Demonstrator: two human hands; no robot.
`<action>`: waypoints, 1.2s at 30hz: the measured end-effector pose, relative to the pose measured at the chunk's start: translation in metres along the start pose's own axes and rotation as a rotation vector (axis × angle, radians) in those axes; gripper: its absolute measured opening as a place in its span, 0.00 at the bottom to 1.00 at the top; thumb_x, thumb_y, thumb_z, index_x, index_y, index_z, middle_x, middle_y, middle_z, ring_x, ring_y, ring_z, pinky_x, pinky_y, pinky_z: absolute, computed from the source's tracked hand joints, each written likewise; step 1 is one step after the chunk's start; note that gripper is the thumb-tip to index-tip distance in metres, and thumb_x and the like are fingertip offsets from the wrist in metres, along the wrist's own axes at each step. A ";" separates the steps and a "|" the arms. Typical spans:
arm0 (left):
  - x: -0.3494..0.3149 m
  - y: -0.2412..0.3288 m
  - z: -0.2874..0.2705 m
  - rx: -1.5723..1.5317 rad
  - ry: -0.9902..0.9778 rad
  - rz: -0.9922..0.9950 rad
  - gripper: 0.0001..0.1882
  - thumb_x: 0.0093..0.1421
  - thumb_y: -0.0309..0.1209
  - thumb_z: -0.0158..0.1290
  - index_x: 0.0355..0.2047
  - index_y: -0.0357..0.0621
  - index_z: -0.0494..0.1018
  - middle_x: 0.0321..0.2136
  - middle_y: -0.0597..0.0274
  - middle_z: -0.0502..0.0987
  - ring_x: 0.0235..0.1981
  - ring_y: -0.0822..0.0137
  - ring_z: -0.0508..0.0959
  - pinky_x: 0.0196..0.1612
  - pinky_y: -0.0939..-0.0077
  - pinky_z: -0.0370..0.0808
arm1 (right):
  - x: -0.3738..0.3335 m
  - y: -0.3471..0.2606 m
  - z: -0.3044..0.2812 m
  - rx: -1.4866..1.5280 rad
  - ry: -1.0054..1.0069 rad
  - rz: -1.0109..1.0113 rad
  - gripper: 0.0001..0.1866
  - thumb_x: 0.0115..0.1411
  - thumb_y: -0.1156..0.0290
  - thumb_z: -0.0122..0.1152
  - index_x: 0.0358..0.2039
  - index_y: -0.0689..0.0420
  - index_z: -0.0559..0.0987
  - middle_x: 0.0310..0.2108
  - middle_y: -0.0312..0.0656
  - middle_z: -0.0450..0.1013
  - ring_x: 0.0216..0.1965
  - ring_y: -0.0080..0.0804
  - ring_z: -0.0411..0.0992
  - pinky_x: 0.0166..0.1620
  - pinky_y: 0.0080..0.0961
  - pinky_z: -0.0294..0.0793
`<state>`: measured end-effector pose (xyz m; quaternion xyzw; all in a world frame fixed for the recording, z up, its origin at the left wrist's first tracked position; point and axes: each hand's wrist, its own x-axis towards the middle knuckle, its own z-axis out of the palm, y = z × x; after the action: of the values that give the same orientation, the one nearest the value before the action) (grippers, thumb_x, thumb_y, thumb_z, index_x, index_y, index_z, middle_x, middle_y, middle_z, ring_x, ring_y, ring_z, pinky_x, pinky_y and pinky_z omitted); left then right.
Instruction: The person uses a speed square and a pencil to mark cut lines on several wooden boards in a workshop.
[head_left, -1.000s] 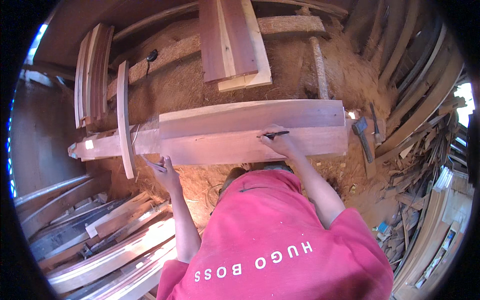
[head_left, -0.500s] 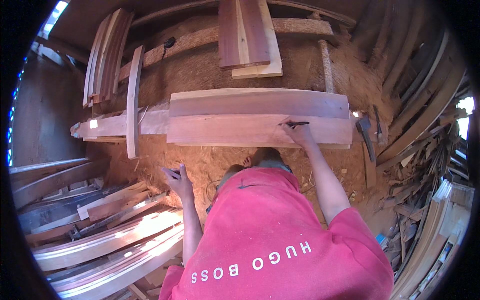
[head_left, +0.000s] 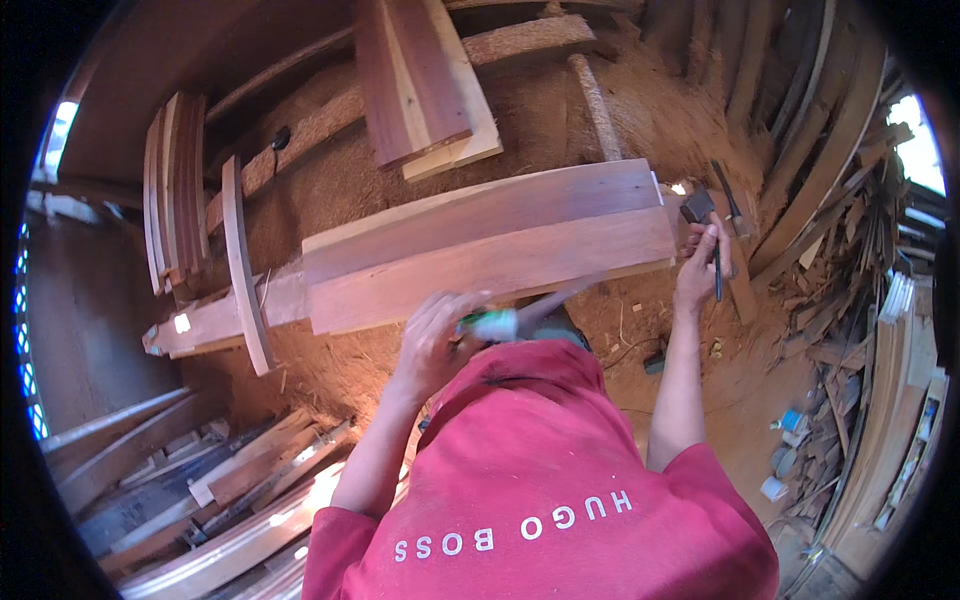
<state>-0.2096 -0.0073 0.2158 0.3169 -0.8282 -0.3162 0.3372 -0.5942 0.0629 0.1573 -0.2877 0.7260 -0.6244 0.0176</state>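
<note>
My left hand [head_left: 437, 335] is closed around a tool [head_left: 492, 324] in front of my shirt. Motion blurs this tool: green and whitish near the hand, with a long grey blade-like part slanting up right. My right hand [head_left: 703, 268] is past the right end of the boards, closed on a dark pen-like stick [head_left: 718, 278]. Its fingertips are at a hammer-like tool [head_left: 697, 207] with a dark blocky head; whether they grip its handle is hidden. Two wide planks, a darker far one [head_left: 480, 220] and a lighter near one [head_left: 500, 262], lie side by side across the bench.
More boards [head_left: 415, 85] rest across the far beam. A narrow strip [head_left: 244, 270] crosses the bench [head_left: 215, 318] at left, near upright slats [head_left: 178, 190]. Timber [head_left: 255, 455] is stacked at lower left. Offcuts [head_left: 850, 290] pile up at right. Sawdust covers the floor.
My right hand has left the near plank and moved right to the hammer-like tool. My left hand has come up and inward, now with the green-and-white tool showing. The whole view has tilted.
</note>
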 end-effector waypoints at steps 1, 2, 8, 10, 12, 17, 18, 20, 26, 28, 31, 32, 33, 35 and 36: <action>0.018 -0.004 0.014 -0.038 0.018 -0.004 0.22 0.54 0.26 0.66 0.50 0.45 0.76 0.34 0.53 0.79 0.33 0.54 0.80 0.37 0.62 0.77 | 0.004 -0.005 -0.002 -0.002 0.018 0.013 0.18 0.75 0.61 0.51 0.55 0.59 0.78 0.34 0.34 0.77 0.30 0.16 0.69 0.29 0.17 0.69; 0.038 -0.006 0.026 -0.081 0.038 -0.004 0.21 0.56 0.28 0.65 0.50 0.45 0.75 0.33 0.53 0.80 0.31 0.55 0.80 0.36 0.63 0.77 | 0.010 -0.015 -0.003 -0.020 0.036 0.008 0.17 0.74 0.63 0.51 0.54 0.59 0.78 0.34 0.34 0.77 0.30 0.17 0.69 0.28 0.17 0.69; 0.141 -0.067 0.125 -0.296 -0.324 -0.351 0.17 0.58 0.36 0.68 0.45 0.43 0.78 0.26 0.65 0.78 0.29 0.76 0.75 0.32 0.77 0.72 | 0.033 0.017 -0.013 -0.092 0.013 0.126 0.15 0.74 0.66 0.50 0.53 0.61 0.78 0.33 0.35 0.75 0.29 0.17 0.68 0.28 0.17 0.67; 0.163 -0.106 0.163 -0.340 -0.310 -0.330 0.19 0.55 0.40 0.71 0.43 0.45 0.79 0.26 0.68 0.80 0.28 0.76 0.75 0.33 0.75 0.74 | 0.034 0.039 -0.012 -0.075 0.012 0.221 0.16 0.74 0.65 0.51 0.54 0.61 0.78 0.33 0.35 0.76 0.28 0.17 0.68 0.28 0.17 0.68; 0.203 -0.122 0.182 -0.262 -0.372 -0.385 0.20 0.54 0.42 0.71 0.42 0.46 0.80 0.27 0.67 0.81 0.29 0.75 0.77 0.34 0.74 0.75 | 0.035 0.067 -0.017 -0.071 -0.031 0.259 0.16 0.73 0.65 0.53 0.55 0.61 0.77 0.34 0.36 0.78 0.27 0.17 0.68 0.30 0.18 0.68; 0.265 -0.163 0.210 0.041 -0.466 -0.436 0.25 0.51 0.52 0.70 0.41 0.48 0.81 0.32 0.61 0.84 0.33 0.64 0.83 0.40 0.68 0.79 | 0.040 0.100 0.011 -0.196 -0.086 0.402 0.18 0.72 0.67 0.54 0.58 0.60 0.77 0.34 0.37 0.79 0.27 0.17 0.68 0.30 0.20 0.69; 0.268 -0.173 0.215 0.135 -0.383 -0.279 0.24 0.51 0.52 0.69 0.41 0.49 0.82 0.32 0.60 0.83 0.34 0.60 0.83 0.39 0.63 0.79 | 0.042 0.100 0.020 -0.180 -0.110 0.442 0.19 0.73 0.66 0.53 0.60 0.61 0.75 0.35 0.36 0.76 0.28 0.17 0.67 0.30 0.19 0.69; 0.271 -0.187 0.227 0.253 -0.385 -0.193 0.24 0.52 0.51 0.69 0.41 0.49 0.82 0.32 0.60 0.82 0.34 0.58 0.82 0.39 0.62 0.79 | 0.046 0.104 0.032 -0.168 -0.140 0.497 0.21 0.73 0.65 0.53 0.61 0.62 0.73 0.36 0.35 0.73 0.28 0.17 0.66 0.30 0.18 0.69; 0.250 -0.175 0.257 0.354 -0.335 -0.155 0.28 0.55 0.49 0.65 0.50 0.44 0.78 0.36 0.56 0.80 0.36 0.56 0.78 0.40 0.62 0.77 | 0.063 0.124 0.051 -0.158 -0.117 0.281 0.21 0.73 0.68 0.51 0.61 0.65 0.72 0.48 0.44 0.66 0.34 0.24 0.71 0.31 0.22 0.77; 0.251 -0.171 0.260 0.360 -0.298 -0.125 0.30 0.55 0.49 0.65 0.52 0.43 0.77 0.38 0.55 0.79 0.36 0.56 0.77 0.39 0.63 0.77 | 0.069 0.127 0.058 -0.124 -0.167 0.258 0.19 0.72 0.70 0.50 0.59 0.66 0.73 0.49 0.47 0.66 0.38 0.28 0.74 0.33 0.25 0.83; 0.254 -0.169 0.258 0.396 -0.375 -0.177 0.33 0.56 0.50 0.64 0.55 0.41 0.75 0.40 0.55 0.79 0.36 0.55 0.77 0.38 0.63 0.77 | 0.076 0.124 0.085 -0.003 -0.155 0.271 0.15 0.71 0.73 0.52 0.53 0.68 0.76 0.50 0.48 0.67 0.39 0.33 0.77 0.36 0.28 0.86; 0.257 -0.164 0.263 0.410 -0.388 -0.178 0.32 0.56 0.50 0.64 0.55 0.41 0.75 0.40 0.55 0.79 0.36 0.55 0.77 0.38 0.63 0.77 | 0.077 0.124 0.089 -0.014 -0.156 0.276 0.15 0.71 0.73 0.52 0.53 0.68 0.76 0.50 0.48 0.67 0.39 0.33 0.77 0.36 0.28 0.86; 0.260 -0.162 0.268 0.426 -0.400 -0.179 0.32 0.56 0.50 0.64 0.54 0.41 0.75 0.39 0.55 0.79 0.35 0.55 0.77 0.37 0.63 0.77 | 0.077 0.125 0.093 0.002 -0.167 0.276 0.13 0.70 0.75 0.52 0.50 0.68 0.76 0.49 0.48 0.67 0.39 0.35 0.77 0.37 0.30 0.86; 0.262 -0.164 0.276 0.412 -0.387 -0.172 0.32 0.56 0.50 0.64 0.54 0.42 0.75 0.38 0.55 0.78 0.34 0.55 0.76 0.34 0.63 0.77 | 0.077 0.125 0.100 0.009 -0.181 0.284 0.11 0.69 0.76 0.52 0.48 0.67 0.77 0.49 0.48 0.67 0.39 0.37 0.78 0.38 0.31 0.86; 0.262 -0.164 0.279 0.406 -0.367 -0.159 0.31 0.56 0.50 0.64 0.53 0.43 0.75 0.38 0.55 0.78 0.33 0.54 0.75 0.31 0.63 0.77 | 0.078 0.125 0.105 0.013 -0.212 0.278 0.10 0.68 0.78 0.53 0.47 0.67 0.78 0.48 0.48 0.67 0.40 0.38 0.78 0.39 0.32 0.86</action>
<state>-0.5199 -0.2125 0.0294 0.3796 -0.8942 -0.2214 0.0853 -0.6685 -0.0583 0.0455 -0.2488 0.7489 -0.5866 0.1821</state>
